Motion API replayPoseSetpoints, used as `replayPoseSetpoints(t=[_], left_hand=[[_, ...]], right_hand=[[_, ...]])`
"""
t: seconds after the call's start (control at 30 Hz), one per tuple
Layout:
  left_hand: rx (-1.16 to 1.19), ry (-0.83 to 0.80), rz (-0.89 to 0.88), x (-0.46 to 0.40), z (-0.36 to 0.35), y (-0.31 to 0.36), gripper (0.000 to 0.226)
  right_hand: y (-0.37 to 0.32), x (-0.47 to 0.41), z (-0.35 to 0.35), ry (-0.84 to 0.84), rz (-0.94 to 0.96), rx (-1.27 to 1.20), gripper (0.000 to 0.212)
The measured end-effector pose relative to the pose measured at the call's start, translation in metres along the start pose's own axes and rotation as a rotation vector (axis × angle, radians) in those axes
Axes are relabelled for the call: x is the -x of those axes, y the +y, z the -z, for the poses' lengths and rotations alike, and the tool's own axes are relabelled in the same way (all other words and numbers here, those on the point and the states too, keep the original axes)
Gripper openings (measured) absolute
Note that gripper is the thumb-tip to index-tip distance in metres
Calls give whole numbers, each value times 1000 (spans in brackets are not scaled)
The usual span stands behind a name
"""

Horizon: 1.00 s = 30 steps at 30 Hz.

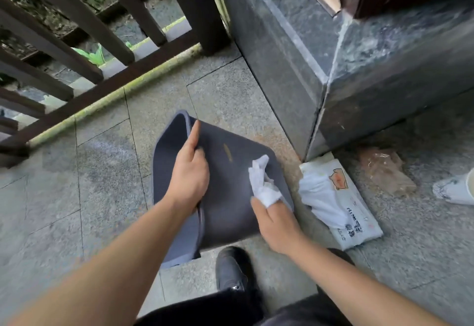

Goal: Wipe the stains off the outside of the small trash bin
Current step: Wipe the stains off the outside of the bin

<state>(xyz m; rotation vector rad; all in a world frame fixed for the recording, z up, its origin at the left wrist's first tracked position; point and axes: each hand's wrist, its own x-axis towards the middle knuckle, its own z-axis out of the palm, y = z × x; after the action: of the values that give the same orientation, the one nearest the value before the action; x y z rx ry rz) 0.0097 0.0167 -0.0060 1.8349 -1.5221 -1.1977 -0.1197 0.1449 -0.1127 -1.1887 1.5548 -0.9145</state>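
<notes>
A small dark blue-grey trash bin lies tipped on its side on the stone floor, its opening facing left. My left hand grips its rim, thumb stretched along the outer wall. A yellowish-brown streak of stain marks the upturned side. My right hand holds a crumpled white tissue pressed against the bin's outer wall, to the right of and below the stain.
A white pack of tissues lies on the floor right of the bin. Dark stone wall stands behind it. A dark wooden railing runs at the left. My black shoe is below the bin. A white object sits at the right edge.
</notes>
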Motion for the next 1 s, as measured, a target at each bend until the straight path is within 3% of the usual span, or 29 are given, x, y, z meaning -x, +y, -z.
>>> replayPoseSetpoints(t=[0.13,0.37,0.47,0.6,0.8,1.0], left_hand=[[-13,-59,-25,-4,-5,6,57],[18,-134,-76,-13,-17,15,61],[16,-98,-88,-19,-10,12,74],[-2,39,-62,-32,19,-5,72],[-4,130,21,-36,40,-31,57],[-25,159,16,-37,45,-38,52]], right_hand=[[16,12,-3,-64,-145,-9,17],[41,8,-6,45,-376,-18,32],[43,0,-1,69,-385,-10,24],[47,-9,5,62,-421,11,38],[53,-13,1,10,-301,131,30],[51,-27,-3,11,-170,227,50]])
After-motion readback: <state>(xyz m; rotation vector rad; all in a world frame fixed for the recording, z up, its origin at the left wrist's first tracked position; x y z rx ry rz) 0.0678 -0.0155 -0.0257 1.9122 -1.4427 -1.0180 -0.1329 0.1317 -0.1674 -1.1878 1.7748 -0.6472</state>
